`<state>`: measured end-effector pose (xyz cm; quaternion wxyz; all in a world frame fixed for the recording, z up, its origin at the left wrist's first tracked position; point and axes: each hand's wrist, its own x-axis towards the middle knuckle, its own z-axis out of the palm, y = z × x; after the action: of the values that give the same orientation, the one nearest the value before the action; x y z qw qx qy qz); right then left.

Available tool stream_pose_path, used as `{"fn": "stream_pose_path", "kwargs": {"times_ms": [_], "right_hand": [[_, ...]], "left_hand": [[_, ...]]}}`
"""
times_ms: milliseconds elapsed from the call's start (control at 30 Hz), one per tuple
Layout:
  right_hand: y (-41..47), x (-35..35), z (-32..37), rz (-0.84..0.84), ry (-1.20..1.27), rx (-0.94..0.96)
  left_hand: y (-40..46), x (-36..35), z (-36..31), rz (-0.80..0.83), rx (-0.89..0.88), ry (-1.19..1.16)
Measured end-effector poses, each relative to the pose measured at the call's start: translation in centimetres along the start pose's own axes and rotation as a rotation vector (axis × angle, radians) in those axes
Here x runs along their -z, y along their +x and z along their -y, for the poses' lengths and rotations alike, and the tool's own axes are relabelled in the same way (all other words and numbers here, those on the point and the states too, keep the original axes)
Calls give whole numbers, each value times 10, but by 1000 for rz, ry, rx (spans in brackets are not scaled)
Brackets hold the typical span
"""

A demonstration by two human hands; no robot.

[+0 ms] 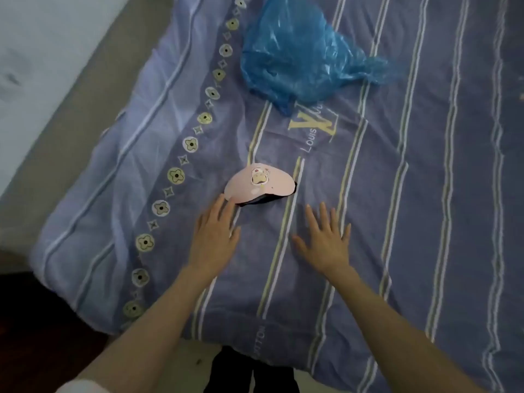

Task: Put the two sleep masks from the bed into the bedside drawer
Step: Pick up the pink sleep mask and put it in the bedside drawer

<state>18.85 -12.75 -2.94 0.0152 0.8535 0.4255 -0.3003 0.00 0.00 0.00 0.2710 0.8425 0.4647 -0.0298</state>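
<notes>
While both hands hover flat with fingers spread, the pink sleep mask (259, 182) lies on the bed (397, 222) over a dark mask (261, 200), left hand (214, 236) fingertips touching it, right hand (326, 242) just beside

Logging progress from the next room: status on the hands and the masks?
Left hand and right hand open, empty. Pink mask lies over dark mask on bedspread. Blue bag beyond, not blocking.
</notes>
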Motion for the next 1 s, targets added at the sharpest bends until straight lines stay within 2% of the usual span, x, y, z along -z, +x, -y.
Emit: {"fn": "stream_pose_path", "kwargs": {"times_ms": [133,267,367,433,500,567,633,800,900,1000], "right_hand": [[22,-29,-12,2,-71,9],[27,-46,-17,-33,-103,12],[27,-40,-17,32,-90,9],[28,-27,-13,112,-16,0],[25,-4,-5,163,224,-49],[15,22,6,91,479,-51],[1,51,20,7,594,18],[-40,123,67,-106,510,237],[-65,165,95,-207,388,260],[-99,200,127,-252,523,224]], "left_hand": [[41,-21,-3,-37,-39,-7],[61,-22,-5,-158,25,-117],[62,-10,-9,-232,64,-171],[56,2,-13,-258,38,-190],[47,17,-17,-267,35,-232],[37,34,-22,-257,40,-296],[26,55,-28,-245,29,-343],[-5,120,-50,-299,-69,-345],[-30,166,-64,-379,-157,-347],[-59,208,-75,-499,-233,-355]]}}
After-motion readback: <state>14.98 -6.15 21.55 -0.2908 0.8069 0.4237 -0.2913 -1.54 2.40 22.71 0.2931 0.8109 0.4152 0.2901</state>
